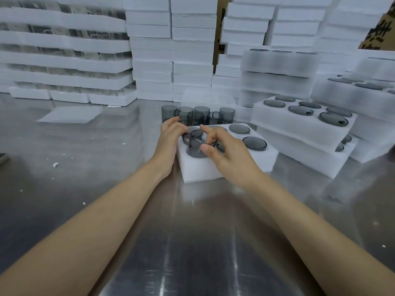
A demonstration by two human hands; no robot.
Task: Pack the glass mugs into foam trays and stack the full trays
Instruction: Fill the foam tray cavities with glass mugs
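Thumb and forefinger of the right hand (230,154) pinch the near rim of a smoky grey glass mug (195,147), while the left hand (171,135) curls its fingers round the mug's far left side.

The mug sits tilted, partly sunk in the near-left hole of a white rectangular foam tray (213,170) on the shiny steel table (192,231). Two seated grey mugs (254,143) fill holes at the tray's right. A cluster of loose grey mugs (196,115) stands just behind the tray. Filled foam trays (303,124) lie stacked to the right, with tall white foam stacks (171,50) beyond.
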